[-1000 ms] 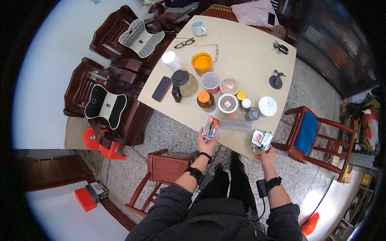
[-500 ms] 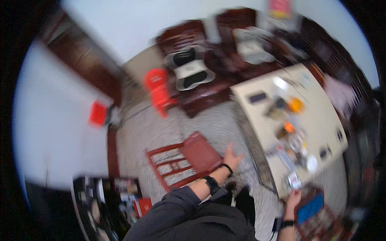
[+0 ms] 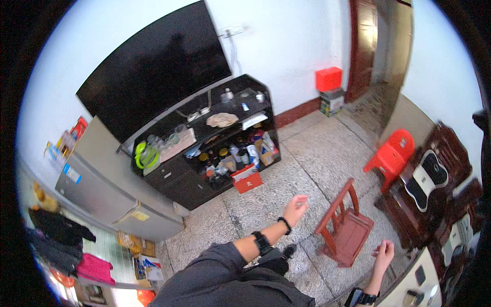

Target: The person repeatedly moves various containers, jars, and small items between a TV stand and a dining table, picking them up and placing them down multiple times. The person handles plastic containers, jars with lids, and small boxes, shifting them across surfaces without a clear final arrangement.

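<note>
Between the left hand (image 3: pixel 295 209) and the right hand (image 3: pixel 384 251), a red-brown wooden chair (image 3: pixel 353 235).
From where I stand, it sits on the speckled floor (image 3: pixel 302 169), apart from the left hand and near the right, which hangs by the cream table (image 3: pixel 405 284); both hands are loosely half open, fingers bent, with nothing visible in either.

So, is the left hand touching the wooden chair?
No, speckled floor shows between the left hand and the wooden chair.
</note>
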### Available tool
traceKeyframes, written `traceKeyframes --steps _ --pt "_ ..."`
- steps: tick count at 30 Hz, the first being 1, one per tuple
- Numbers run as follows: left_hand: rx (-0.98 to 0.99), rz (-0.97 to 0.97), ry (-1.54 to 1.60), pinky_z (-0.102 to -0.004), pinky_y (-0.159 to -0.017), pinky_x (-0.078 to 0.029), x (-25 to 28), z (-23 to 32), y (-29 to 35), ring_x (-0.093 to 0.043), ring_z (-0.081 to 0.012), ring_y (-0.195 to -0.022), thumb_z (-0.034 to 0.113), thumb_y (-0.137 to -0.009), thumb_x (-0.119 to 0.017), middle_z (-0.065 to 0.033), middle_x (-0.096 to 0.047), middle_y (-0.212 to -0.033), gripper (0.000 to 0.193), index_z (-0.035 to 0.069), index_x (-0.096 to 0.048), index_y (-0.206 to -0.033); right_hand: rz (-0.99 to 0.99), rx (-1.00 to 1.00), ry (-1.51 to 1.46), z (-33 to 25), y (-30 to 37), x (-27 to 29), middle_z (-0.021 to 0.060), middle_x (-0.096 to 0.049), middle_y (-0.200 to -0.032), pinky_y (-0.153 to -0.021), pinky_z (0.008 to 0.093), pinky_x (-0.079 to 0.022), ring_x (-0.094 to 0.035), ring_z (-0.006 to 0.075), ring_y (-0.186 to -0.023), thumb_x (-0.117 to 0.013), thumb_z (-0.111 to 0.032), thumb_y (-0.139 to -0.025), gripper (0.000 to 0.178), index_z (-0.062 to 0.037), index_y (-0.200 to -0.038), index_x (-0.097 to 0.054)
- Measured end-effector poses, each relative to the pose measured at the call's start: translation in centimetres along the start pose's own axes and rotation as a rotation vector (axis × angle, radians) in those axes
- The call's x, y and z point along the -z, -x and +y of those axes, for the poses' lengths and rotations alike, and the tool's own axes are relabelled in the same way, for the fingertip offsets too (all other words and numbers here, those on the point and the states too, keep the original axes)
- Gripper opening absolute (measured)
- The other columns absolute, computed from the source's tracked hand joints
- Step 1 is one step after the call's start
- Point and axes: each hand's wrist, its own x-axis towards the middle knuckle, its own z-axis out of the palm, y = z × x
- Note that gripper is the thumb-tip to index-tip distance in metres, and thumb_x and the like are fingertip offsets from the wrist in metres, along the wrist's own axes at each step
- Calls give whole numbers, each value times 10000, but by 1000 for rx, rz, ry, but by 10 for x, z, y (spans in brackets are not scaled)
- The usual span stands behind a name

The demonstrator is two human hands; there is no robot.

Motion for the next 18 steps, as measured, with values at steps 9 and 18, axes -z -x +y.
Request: traceKeyframes --steps 9,18 --pt "69 622 129 -266 -692 -507 289 2 -46 -629 -147 -847 116 -924 -561 -40 -613 -1006 191 73 -554 -1110 -653 122 -36 -93 -86 -380 28 -562 -704 -455 239 -459 -570 105 -557 -550 -120 -922 114 -11 -953 -562" --pt "70 765 206 -258 -689 -503 440 30 -165 -630 -143 -822 111 -931 -551 -64 -626 -1012 178 59 -555 -1101 -875 171 90 -145 -186 -706 40 -581 -664 -448 271 -485 -584 117 -517 -575 -170 -902 179 -6 -975 -577"
